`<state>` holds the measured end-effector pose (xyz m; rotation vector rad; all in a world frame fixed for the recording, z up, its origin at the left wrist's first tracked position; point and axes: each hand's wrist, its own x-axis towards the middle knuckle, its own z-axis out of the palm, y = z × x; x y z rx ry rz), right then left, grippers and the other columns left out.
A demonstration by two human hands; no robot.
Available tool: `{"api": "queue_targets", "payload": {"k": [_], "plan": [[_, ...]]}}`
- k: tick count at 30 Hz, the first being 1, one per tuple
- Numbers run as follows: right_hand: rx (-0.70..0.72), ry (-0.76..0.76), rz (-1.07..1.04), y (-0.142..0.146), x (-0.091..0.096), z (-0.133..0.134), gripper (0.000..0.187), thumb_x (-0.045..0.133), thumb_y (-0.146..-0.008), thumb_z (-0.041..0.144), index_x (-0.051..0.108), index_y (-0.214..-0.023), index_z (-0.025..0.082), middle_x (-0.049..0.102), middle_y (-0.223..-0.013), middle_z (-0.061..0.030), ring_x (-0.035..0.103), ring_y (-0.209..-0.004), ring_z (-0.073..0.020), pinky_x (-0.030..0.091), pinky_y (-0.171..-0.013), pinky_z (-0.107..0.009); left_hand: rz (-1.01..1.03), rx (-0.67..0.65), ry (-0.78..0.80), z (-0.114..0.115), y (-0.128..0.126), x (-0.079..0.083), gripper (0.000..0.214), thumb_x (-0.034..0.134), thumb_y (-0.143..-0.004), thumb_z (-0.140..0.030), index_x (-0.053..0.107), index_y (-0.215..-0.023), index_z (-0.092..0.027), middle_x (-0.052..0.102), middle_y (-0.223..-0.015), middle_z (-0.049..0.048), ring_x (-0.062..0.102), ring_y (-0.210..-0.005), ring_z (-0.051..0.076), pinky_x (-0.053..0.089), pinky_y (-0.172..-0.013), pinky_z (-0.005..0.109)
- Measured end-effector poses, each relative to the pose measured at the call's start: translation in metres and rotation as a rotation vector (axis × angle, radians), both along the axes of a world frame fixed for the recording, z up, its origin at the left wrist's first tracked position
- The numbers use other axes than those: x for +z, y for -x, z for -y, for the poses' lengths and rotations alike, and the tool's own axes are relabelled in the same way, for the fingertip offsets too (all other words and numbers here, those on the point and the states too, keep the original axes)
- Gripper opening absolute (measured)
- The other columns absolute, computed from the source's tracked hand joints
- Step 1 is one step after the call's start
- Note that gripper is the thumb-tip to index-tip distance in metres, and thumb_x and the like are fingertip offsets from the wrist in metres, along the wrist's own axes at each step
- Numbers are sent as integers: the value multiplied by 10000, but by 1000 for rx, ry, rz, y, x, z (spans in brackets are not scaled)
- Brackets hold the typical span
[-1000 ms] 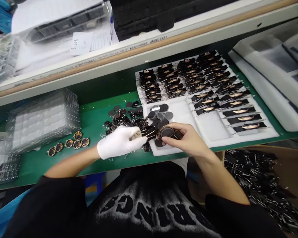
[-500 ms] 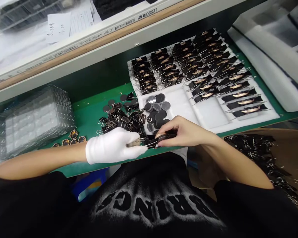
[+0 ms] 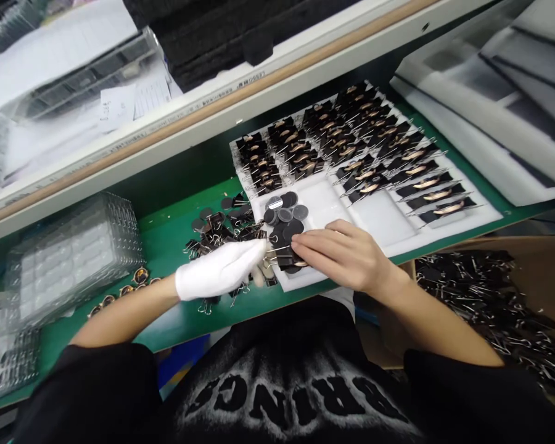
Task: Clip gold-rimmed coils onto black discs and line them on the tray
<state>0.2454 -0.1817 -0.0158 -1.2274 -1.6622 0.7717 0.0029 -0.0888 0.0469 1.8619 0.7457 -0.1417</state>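
Observation:
My left hand (image 3: pixel 222 269), in a white glove, has its fingers closed at the wire handles of a black binder clip (image 3: pixel 285 259). That clip lies at the near left corner of the white foam tray (image 3: pixel 321 192). My bare right hand (image 3: pixel 345 256) reaches over the clip from the right, fingers together and bent around a dark round piece (image 3: pixel 300 264) with a gold edge, mostly hidden under them. Black and clear discs (image 3: pixel 287 216) are heaped just beyond my right fingertips. A pile of loose binder clips (image 3: pixel 217 231) spreads beyond and below my gloved hand.
Rows of clipped gold-edged pieces (image 3: pixel 333 132) fill the tray's far and right parts. Stacked clear plastic trays (image 3: pixel 74 253) and several gold-rimmed round pieces (image 3: pixel 141 275) are at left. A box of binder clips (image 3: pixel 481 290) stands at right. A shelf edge (image 3: pixel 194 117) runs behind.
The clip between my hands has come onto the foam's near corner. My right hand has turned from a side pinch to fingers laid over the piece. The camera view has shifted too.

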Motion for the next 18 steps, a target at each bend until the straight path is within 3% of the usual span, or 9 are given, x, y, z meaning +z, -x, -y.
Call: {"api": "queue_targets", "payload": {"k": [3,5,7,9,10,13,18], "plan": [[-114,-245,230,-12,-13,12,181,809,-841,208,800,-983,319,811,-1091,4,767,-1013,-257,501,-790,-384,-29,-33,265,-4,-28,-8,513,396,-1028,-591,638,-836,-181,743,-770,69,702,-682,177,538,-643,293],[-331,-441,459,-21,-30,24,252,751,-896,189,762,-1118,307,792,-1154,-18,749,-1077,-257,474,-864,-395,-29,-21,252,-6,-51,-11,433,503,-995,-567,602,-816,-185,748,-775,64,698,-692,178,524,-629,292],[-664,-480,603,-29,-52,38,385,724,-920,214,675,-1300,258,719,-1306,-110,687,-1200,-304,453,-968,-443,-7,2,119,-7,-77,-15,380,519,-991,-528,540,-802,-199,753,-819,55,684,-707,169,492,-612,285],[-917,-350,588,-36,-72,51,463,701,-934,269,606,-1380,191,641,-1386,-194,633,-1267,-348,461,-1001,-473,2,12,-149,-7,-106,-22,356,514,-990,-496,494,-777,-210,731,-801,42,650,-685,164,449,-597,291],[-980,-270,565,-37,-80,56,452,680,-944,293,603,-1374,176,631,-1384,-206,625,-1270,-360,468,-999,-482,-2,1,-305,-7,-122,-28,347,503,-991,-492,496,-785,-213,712,-780,38,636,-670,167,434,-594,299],[-1018,-121,558,-40,-95,65,345,618,-969,316,651,-1286,184,654,-1340,-180,620,-1261,-369,449,-1013,-505,-49,-52,-639,-5,-166,-52,316,457,-1010,-494,567,-976,-200,699,-798,50,656,-708,211,449,-623,329],[-1006,-118,575,-42,-97,62,250,580,-998,308,695,-1195,206,659,-1356,-146,568,-1336,-346,378,-1066,-494,-129,-121,-783,0,-211,-85,376,404,-1041,-456,551,-1218,-159,722,-839,98,695,-753,258,474,-660,362]]}}
